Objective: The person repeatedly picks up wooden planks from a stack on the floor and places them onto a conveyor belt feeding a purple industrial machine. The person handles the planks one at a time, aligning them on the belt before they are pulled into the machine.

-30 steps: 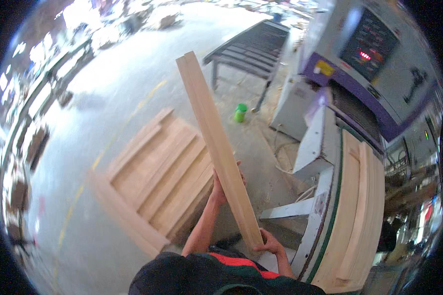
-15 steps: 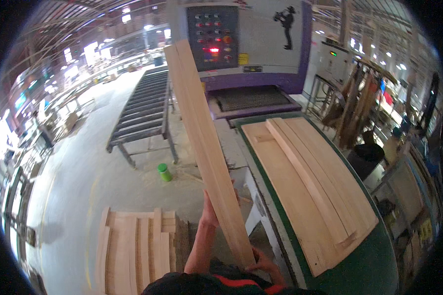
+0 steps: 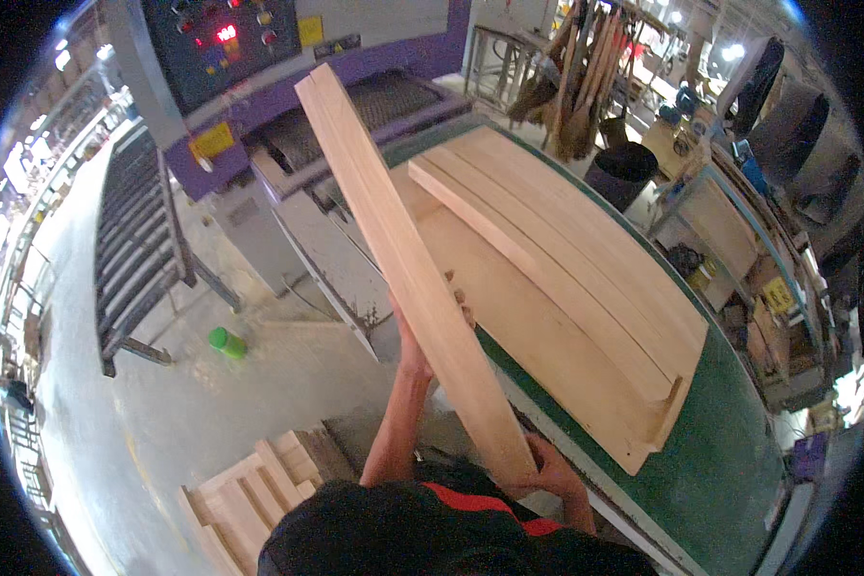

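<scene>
A long, pale wooden plank (image 3: 408, 259) slants across the middle, tilted up away from me. My left hand (image 3: 415, 346) grips it from beneath near mid-length; its fingertips show past the right edge. At the near end my right hand (image 3: 549, 468) is wrapped round the plank's right side, fingers partly hidden. To the right, on a green conveyor belt (image 3: 710, 461), rests a wide wooden panel (image 3: 538, 355). Several boards (image 3: 566, 221) lie side by side on that panel, and a short wooden strip (image 3: 669, 413) sits across its near end. The held plank's far end overlaps the machine in view.
A purple and grey machine (image 3: 384, 43) with a control panel stands ahead. At left are a roller conveyor (image 3: 139, 250) and a green bottle (image 3: 228, 343) on the floor. Stacked boards (image 3: 245, 499) sit low at the near left. A dark bin (image 3: 622, 173) stands beyond the belt.
My view has turned to the right and down. The plank, still in both hands, has come round toward the belt and now overlaps the panel's left edge in view.
</scene>
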Motion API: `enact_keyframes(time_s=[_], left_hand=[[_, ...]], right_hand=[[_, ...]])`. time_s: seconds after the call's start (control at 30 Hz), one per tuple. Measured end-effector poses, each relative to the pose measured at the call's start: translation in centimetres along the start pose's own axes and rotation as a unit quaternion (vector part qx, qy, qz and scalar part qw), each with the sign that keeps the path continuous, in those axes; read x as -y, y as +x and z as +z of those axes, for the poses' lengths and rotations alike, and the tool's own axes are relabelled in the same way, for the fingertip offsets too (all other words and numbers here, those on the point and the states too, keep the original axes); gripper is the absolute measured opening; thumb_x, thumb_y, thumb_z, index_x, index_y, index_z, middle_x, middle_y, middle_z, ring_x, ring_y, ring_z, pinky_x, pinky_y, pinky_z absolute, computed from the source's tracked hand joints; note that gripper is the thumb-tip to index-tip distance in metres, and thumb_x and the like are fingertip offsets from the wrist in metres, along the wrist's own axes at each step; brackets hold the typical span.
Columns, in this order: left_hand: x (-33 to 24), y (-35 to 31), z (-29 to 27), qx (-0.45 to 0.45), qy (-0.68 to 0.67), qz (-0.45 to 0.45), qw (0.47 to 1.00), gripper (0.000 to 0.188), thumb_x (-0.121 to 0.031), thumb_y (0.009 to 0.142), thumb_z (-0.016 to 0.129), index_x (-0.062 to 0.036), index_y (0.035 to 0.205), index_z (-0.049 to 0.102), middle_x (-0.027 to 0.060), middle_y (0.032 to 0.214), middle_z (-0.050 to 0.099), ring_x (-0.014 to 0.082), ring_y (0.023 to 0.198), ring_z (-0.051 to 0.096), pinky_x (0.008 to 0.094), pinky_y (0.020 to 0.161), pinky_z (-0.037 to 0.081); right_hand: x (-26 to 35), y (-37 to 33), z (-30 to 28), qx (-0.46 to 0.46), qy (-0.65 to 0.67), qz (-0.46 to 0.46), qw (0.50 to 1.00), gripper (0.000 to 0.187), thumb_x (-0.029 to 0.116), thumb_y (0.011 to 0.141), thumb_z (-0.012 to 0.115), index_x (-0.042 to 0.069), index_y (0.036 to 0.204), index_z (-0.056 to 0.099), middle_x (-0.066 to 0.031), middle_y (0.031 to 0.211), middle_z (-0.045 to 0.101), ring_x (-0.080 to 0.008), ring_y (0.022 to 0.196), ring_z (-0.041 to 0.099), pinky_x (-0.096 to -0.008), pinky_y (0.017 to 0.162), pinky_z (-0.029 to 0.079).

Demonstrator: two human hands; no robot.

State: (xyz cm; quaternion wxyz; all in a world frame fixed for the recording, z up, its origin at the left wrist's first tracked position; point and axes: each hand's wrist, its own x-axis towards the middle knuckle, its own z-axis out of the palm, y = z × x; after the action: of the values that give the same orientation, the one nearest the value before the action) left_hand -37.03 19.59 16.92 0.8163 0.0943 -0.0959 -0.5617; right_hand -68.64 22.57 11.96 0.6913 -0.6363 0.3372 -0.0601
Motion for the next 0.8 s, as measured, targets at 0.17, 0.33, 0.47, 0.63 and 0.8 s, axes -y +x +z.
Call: enact_keyframes(time_s=[0.17,0.33,0.47,0.63,0.8], left_hand=[[1.7,3.6,-3.4,-0.086,0.043,-0.035,0.995,0.087,-0.081,0.077,0.026,-0.0106,0.125,0.043,0.0072,0.095,0.06,0.0233,0.084,0.06,0.0396,0.075,0.052],[5.7,5.5,-4.4,-0.117,-0.015,-0.087,0.989,0.09,-0.08,0.078,0.028,-0.0112,0.136,0.032,0.0113,0.126,0.048,0.0276,0.113,0.048,0.0436,0.095,0.041],[10.3,7.0,-3.0,-0.182,-0.044,-0.14,0.972,0.093,-0.082,0.076,0.026,-0.0107,0.134,0.037,0.0115,0.124,0.05,0.03,0.113,0.048,0.0475,0.1,0.036],[11.3,7.3,-3.4,-0.136,0.088,-0.387,0.908,0.084,-0.071,0.084,0.032,-0.0037,0.134,0.036,0.0186,0.127,0.049,0.0307,0.114,0.051,0.0443,0.095,0.042],[-3.7,9.1,-2.2,0.049,0.403,-0.306,0.861,0.051,-0.041,0.094,0.043,0.0046,0.114,0.053,0.0185,0.09,0.065,0.0294,0.079,0.066,0.0384,0.071,0.055]], right_hand=[[14.6,-2.0,5.0,-0.232,-0.356,0.135,0.895,0.099,0.029,0.046,0.087,0.001,0.129,0.041,-0.0166,0.122,0.051,-0.03,0.113,0.05,-0.0411,0.096,0.04],[14.1,-3.0,2.9,-0.336,-0.578,0.215,0.712,0.089,0.027,0.047,0.086,0.001,0.121,0.045,-0.0212,0.114,0.054,-0.0346,0.107,0.053,-0.0419,0.09,0.044],[13.0,-5.3,-3.2,-0.415,-0.48,0.137,0.761,0.081,0.016,0.048,0.085,0.001,0.119,0.048,-0.0184,0.108,0.057,-0.0299,0.101,0.057,-0.0385,0.084,0.047],[11.3,-5.5,-10.3,-0.444,-0.426,0.056,0.786,0.07,0.007,0.052,0.081,0.001,0.115,0.053,-0.0141,0.103,0.058,-0.0259,0.095,0.057,-0.0381,0.08,0.049],[9.3,-3.1,-13.0,-0.536,-0.525,0.007,0.661,0.06,0.007,0.059,0.078,0.002,0.114,0.054,-0.0146,0.107,0.055,-0.0265,0.094,0.056,-0.037,0.081,0.049]])
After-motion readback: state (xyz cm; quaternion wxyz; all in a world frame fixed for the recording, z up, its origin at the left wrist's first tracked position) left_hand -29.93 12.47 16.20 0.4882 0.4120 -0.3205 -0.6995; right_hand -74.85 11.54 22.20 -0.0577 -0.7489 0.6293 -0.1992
